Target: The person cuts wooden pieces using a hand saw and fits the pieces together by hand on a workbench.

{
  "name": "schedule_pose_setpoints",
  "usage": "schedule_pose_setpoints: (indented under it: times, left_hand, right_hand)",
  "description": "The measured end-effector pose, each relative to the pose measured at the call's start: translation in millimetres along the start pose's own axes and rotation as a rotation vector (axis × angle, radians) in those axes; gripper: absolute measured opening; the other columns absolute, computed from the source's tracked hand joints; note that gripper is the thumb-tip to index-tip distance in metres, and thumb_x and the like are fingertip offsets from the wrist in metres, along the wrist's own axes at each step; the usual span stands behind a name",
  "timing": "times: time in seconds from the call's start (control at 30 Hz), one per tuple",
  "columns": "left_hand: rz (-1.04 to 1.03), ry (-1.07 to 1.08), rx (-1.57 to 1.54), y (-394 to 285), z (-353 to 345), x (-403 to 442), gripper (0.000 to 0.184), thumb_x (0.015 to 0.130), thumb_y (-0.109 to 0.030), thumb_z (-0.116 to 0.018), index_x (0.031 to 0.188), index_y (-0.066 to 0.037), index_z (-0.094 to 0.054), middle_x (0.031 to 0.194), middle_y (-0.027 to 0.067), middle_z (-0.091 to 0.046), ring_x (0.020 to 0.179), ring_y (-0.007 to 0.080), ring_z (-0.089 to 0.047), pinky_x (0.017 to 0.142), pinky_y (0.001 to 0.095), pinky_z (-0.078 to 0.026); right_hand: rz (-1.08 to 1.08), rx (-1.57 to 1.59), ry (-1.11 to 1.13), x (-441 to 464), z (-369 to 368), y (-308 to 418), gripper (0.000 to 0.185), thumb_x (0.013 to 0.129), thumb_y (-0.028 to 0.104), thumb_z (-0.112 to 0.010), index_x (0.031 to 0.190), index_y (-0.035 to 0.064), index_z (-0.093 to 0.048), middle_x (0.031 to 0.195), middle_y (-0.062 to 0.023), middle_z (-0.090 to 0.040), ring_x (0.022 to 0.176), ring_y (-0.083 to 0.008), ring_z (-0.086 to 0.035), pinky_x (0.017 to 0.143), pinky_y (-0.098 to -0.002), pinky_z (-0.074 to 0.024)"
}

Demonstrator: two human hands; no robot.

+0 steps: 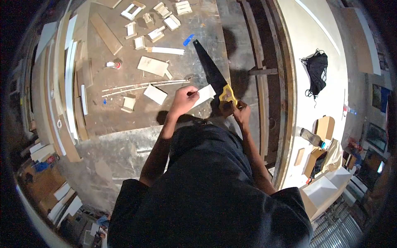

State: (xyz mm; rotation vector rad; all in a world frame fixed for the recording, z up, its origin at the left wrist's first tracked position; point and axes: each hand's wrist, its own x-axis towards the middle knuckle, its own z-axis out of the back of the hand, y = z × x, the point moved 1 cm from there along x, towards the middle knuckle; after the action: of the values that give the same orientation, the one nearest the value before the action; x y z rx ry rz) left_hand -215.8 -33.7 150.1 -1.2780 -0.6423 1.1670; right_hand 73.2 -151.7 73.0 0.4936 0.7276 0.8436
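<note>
My left hand (184,100) pinches the white piece (204,95), its far end right by the saw (211,71); whether they touch, I can't tell. My right fingers (240,109) hold the yellow handle (227,97). Best, I judge: grip firmly, thumb clear of the teeth, blade steady.

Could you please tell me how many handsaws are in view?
1 handsaw: its yellow handle is in the right hand, its dark blade pointing forward over the work surface. Others could be hidden in the dim edges.
</note>
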Motion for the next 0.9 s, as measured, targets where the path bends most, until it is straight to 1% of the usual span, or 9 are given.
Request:
schedule_pose_setpoints:
  times: [0.23, 0.4, 0.43, 0.53, 0.63, 0.77, 0.83, 0.87, 0.9]
  left_hand:
    - [0.358, -0.135, -0.683, 22, -6, 3, 0.009, 0.097, -0.011, -0.070, 0.096, -0.002, -0.070, 0.084, -0.0052, -0.064, 0.076, 0.0025, -0.055, 0.067, 0.0218, -0.043]
    - [0.279, -0.170, -0.813, 25, -22, 14, 0.007, 0.095, -0.013, -0.073, 0.095, -0.007, -0.069, 0.088, -0.0049, -0.064, 0.081, 0.0042, -0.058, 0.070, 0.0237, -0.047]
    - [0.470, -0.121, -0.799, 23, -23, 13, 0.012, 0.097, -0.020, -0.071, 0.101, -0.009, -0.068, 0.094, -0.0025, -0.066, 0.087, 0.0081, -0.062, 0.071, 0.0271, -0.051]
    - [0.495, -0.067, -0.730, -2, -41, 15, 0.020, 0.099, -0.030, -0.065, 0.105, -0.012, -0.064, 0.104, -0.0016, -0.065, 0.095, 0.0122, -0.064, 0.072, 0.0307, -0.054]
    - [0.481, -0.036, -0.769, -11, -74, 16, 0.023, 0.099, -0.031, -0.065, 0.107, -0.010, -0.060, 0.106, 0.0013, -0.064, 0.098, 0.0145, -0.063, 0.076, 0.0336, -0.056]
    - [0.440, -0.095, -0.763, -26, -123, 18, 0.025, 0.100, -0.029, -0.065, 0.112, -0.009, -0.057, 0.110, 0.0021, -0.060, 0.101, 0.0147, -0.061, 0.082, 0.0384, -0.059]
    - [0.490, -0.055, -0.837, -12, -155, 23, 0.048, 0.099, -0.029, -0.069, 0.137, -0.011, -0.047, 0.135, 0.0053, -0.052, 0.121, 0.0204, -0.056, 0.093, 0.0439, -0.058]
    - [0.462, -0.118, -0.811, -13, -172, 21, 0.022, 0.102, -0.024, -0.063, 0.110, -0.007, -0.052, 0.108, 0.0020, -0.053, 0.101, 0.0140, -0.059, 0.093, 0.0452, -0.060]
    - [0.463, -0.076, -0.761, -14, -180, 19, 0.023, 0.100, -0.024, -0.064, 0.107, -0.007, -0.051, 0.106, 0.0020, -0.053, 0.099, 0.0136, -0.057, 0.090, 0.0429, -0.060]
  right_hand:
    - [0.207, 0.496, -0.220, -16, 19, 14, 0.007, 0.087, 0.003, -0.068, 0.088, -0.0040, -0.069, 0.080, -0.0050, -0.070, 0.064, -0.0122, -0.063, 0.060, -0.0270, -0.0512]
    - [0.217, 0.868, -0.367, -66, 95, 51, 0.006, 0.090, 0.001, -0.059, 0.085, 0.0015, -0.057, 0.066, -0.0041, -0.058, 0.054, -0.0099, -0.054, 0.048, -0.0234, -0.0416]
    - [0.214, 1.035, -0.297, -77, 109, 63, 0.007, 0.093, 0.002, -0.057, 0.086, 0.0025, -0.055, 0.064, -0.0032, -0.055, 0.053, -0.0087, -0.051, 0.047, -0.0231, -0.0382]
    - [0.182, 0.863, -0.405, -90, 120, 91, 0.009, 0.097, 0.006, -0.057, 0.089, 0.0022, -0.057, 0.069, -0.0032, -0.058, 0.055, -0.0080, -0.051, 0.047, -0.0227, -0.0375]
    - [0.132, 0.686, -0.470, -69, 91, 73, 0.015, 0.097, 0.018, -0.073, 0.098, 0.0045, -0.066, 0.078, 0.0040, -0.061, 0.063, -0.0042, -0.052, 0.056, -0.0199, -0.0410]
    - [-0.003, 0.632, -0.299, -38, 77, 63, 0.023, 0.087, 0.018, -0.085, 0.087, 0.0048, -0.066, 0.079, 0.0042, -0.063, 0.068, -0.0046, -0.053, 0.062, -0.0217, -0.0434]
    - [0.008, 0.607, -0.256, -24, 74, 48, 0.026, 0.084, 0.016, -0.088, 0.087, 0.0039, -0.065, 0.078, 0.0039, -0.063, 0.069, -0.0050, -0.055, 0.063, -0.0226, -0.0459]
    - [0.028, 0.626, -0.226, -14, 68, 38, 0.025, 0.085, 0.014, -0.087, 0.087, 0.0038, -0.064, 0.079, 0.0022, -0.065, 0.068, -0.0057, -0.057, 0.061, -0.0230, -0.0461]
    - [0.048, 0.645, -0.193, -6, 68, 39, 0.024, 0.086, 0.013, -0.085, 0.088, 0.0038, -0.063, 0.080, 0.0004, -0.067, 0.067, -0.0065, -0.058, 0.058, -0.0233, -0.0462]
